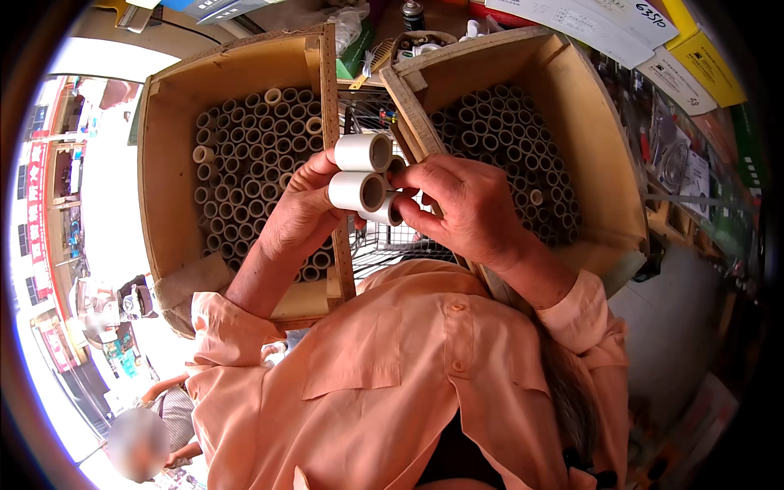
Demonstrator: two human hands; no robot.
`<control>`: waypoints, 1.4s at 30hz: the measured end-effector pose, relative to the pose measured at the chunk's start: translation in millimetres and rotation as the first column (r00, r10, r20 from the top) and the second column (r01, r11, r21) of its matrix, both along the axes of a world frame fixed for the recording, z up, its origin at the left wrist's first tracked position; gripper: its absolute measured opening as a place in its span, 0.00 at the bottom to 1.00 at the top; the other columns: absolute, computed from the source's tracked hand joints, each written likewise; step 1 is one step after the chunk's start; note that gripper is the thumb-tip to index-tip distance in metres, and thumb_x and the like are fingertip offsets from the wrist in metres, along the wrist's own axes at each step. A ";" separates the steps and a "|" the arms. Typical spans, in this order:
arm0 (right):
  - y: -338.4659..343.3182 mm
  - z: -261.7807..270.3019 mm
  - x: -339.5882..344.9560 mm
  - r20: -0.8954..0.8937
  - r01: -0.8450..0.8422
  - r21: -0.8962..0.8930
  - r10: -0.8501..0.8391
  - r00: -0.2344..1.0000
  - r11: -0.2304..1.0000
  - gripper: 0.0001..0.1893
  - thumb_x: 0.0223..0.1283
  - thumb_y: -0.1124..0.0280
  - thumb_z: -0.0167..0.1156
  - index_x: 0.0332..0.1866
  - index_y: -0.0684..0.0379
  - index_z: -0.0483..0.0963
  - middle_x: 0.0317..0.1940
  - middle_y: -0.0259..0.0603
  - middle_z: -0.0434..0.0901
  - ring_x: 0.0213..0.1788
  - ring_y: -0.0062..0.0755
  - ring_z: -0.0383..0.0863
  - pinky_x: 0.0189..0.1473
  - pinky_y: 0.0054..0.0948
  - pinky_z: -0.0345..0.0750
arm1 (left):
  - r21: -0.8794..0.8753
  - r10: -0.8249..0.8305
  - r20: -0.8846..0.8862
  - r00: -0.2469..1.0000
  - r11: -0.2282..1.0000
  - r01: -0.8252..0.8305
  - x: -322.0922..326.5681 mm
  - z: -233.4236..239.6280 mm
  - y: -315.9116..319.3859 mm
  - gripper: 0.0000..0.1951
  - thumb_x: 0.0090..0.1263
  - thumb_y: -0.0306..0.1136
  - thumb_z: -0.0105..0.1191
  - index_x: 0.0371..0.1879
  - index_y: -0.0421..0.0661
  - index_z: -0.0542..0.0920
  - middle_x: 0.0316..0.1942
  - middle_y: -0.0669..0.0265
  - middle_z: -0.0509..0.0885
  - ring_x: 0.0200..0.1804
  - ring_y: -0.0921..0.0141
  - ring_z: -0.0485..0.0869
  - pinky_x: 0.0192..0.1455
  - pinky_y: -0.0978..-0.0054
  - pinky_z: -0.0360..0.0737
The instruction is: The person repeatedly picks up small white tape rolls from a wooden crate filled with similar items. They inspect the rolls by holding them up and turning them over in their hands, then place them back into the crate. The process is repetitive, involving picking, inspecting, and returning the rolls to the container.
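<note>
My left hand (311,195) grips several short white tubes from the left, its thumb and fingers on their outer walls. One white tube (361,153) lies above another (354,190), their open ends turned to the right. A further tube (376,215) shows lower down, and one more is partly hidden behind. My right hand (468,205) pinches at this cluster from the right, its fingertips at the tubes' ends. The left wooden box (168,177) and the right wooden box (597,147) hold many similar tubes standing on end, with both forearms reaching over the boxes.
A wire rack (404,245) shows between the boxes. Behind them are a yellow comb (375,63), a spray can (413,15) and a small round container (422,46) of odds and ends. Paper cartons (588,27) lie back right. A person (174,416) is at the lower left.
</note>
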State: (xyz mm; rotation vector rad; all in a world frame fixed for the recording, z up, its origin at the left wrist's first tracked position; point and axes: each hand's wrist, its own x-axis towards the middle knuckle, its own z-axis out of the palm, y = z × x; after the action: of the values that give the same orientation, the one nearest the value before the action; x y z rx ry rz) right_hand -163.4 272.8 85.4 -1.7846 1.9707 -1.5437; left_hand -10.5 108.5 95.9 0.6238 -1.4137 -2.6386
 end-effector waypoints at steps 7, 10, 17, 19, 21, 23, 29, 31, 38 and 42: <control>3.2 3.6 -8.1 -0.015 -0.037 -0.009 0.037 0.999 0.999 0.14 0.39 0.80 0.69 0.34 0.57 0.74 0.26 0.35 0.77 0.25 0.30 0.81 0.26 0.27 0.77 | -0.008 0.097 0.005 0.995 0.995 -0.097 -3.1 -0.4 4.5 0.21 0.63 0.28 0.61 0.57 0.46 0.77 0.48 0.62 0.84 0.44 0.68 0.85 0.42 0.70 0.86; 6.7 7.0 -17.1 0.010 -0.058 -0.034 0.058 0.998 0.998 0.15 0.40 0.81 0.67 0.36 0.58 0.73 0.26 0.35 0.76 0.23 0.27 0.79 0.24 0.24 0.76 | 0.054 0.072 -0.065 0.995 0.996 -0.068 -4.0 3.4 -2.7 0.24 0.63 0.29 0.61 0.59 0.44 0.75 0.50 0.58 0.82 0.47 0.65 0.85 0.46 0.66 0.85; 14.5 6.3 -65.5 0.048 0.259 -0.043 -0.257 0.965 0.965 0.13 0.45 0.79 0.68 0.36 0.57 0.74 0.29 0.35 0.80 0.25 0.23 0.81 0.27 0.22 0.78 | 0.119 0.090 -0.087 0.992 0.990 -0.080 0.1 -4.8 -11.8 0.24 0.64 0.32 0.60 0.60 0.43 0.73 0.49 0.54 0.82 0.45 0.59 0.86 0.43 0.65 0.85; 13.6 -14.3 -79.8 0.122 0.348 0.068 -0.354 0.927 0.935 0.11 0.48 0.77 0.67 0.36 0.58 0.75 0.27 0.37 0.81 0.24 0.24 0.81 0.28 0.24 0.78 | 0.069 0.063 -0.094 0.994 0.996 -0.057 -1.8 -3.0 -11.3 0.24 0.64 0.33 0.60 0.60 0.43 0.73 0.48 0.55 0.82 0.44 0.60 0.86 0.43 0.65 0.84; 11.1 -47.3 -97.1 0.104 0.381 0.161 -0.399 0.911 0.911 0.09 0.50 0.73 0.67 0.36 0.57 0.75 0.27 0.37 0.81 0.25 0.27 0.81 0.29 0.27 0.79 | 0.067 0.056 -0.085 0.995 0.996 -0.050 -3.8 -1.2 -9.0 0.24 0.63 0.34 0.61 0.58 0.43 0.74 0.47 0.55 0.82 0.43 0.61 0.85 0.43 0.65 0.84; 6.6 -57.9 -101.2 0.016 0.401 0.328 -0.430 0.903 0.855 0.09 0.52 0.68 0.66 0.36 0.56 0.75 0.28 0.38 0.81 0.27 0.33 0.82 0.32 0.31 0.79 | 0.058 0.055 -0.069 0.996 0.997 -0.051 -2.6 -1.7 -7.1 0.24 0.62 0.35 0.62 0.57 0.43 0.75 0.45 0.56 0.83 0.42 0.63 0.85 0.43 0.66 0.84; -21.2 -98.1 -111.4 -0.209 0.385 0.540 -0.324 0.923 0.748 0.11 0.54 0.60 0.63 0.36 0.55 0.76 0.33 0.43 0.82 0.37 0.48 0.83 0.38 0.43 0.80 | 0.053 0.048 -0.038 0.998 0.998 -0.046 -2.7 -1.0 -4.3 0.23 0.60 0.35 0.64 0.55 0.43 0.77 0.43 0.57 0.84 0.41 0.66 0.85 0.44 0.67 0.84; -34.5 -105.3 -110.0 -0.244 0.383 0.585 -0.296 0.924 0.714 0.12 0.52 0.60 0.62 0.36 0.55 0.76 0.34 0.45 0.82 0.37 0.48 0.84 0.38 0.43 0.80 | 0.050 0.061 -0.044 0.997 0.997 -0.059 -1.9 -1.2 -2.9 0.24 0.60 0.35 0.65 0.55 0.43 0.77 0.43 0.57 0.84 0.40 0.67 0.85 0.45 0.67 0.84; -57.7 -157.7 -112.6 -0.409 0.441 0.457 -0.258 0.875 0.772 0.11 0.50 0.63 0.60 0.36 0.56 0.77 0.30 0.46 0.83 0.31 0.45 0.85 0.30 0.41 0.80 | 0.101 0.053 -0.024 0.998 0.994 -0.051 -0.3 -4.5 -5.8 0.25 0.60 0.34 0.66 0.57 0.43 0.76 0.45 0.57 0.84 0.45 0.67 0.84 0.50 0.65 0.83; -57.5 -167.1 -112.0 -0.399 0.446 0.566 -0.243 0.884 0.693 0.11 0.52 0.63 0.60 0.39 0.55 0.77 0.32 0.44 0.82 0.34 0.46 0.84 0.33 0.43 0.80 | 0.119 0.045 -0.030 0.999 0.992 -0.041 -0.6 -3.8 -6.1 0.26 0.60 0.34 0.66 0.57 0.43 0.76 0.46 0.57 0.84 0.47 0.66 0.84 0.52 0.64 0.83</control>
State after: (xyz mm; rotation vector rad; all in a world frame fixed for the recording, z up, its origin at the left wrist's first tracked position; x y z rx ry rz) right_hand -275.4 215.3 -81.7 -1.4353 2.6628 -0.4796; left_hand -11.2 102.4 92.1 0.6125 -1.2276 -2.7012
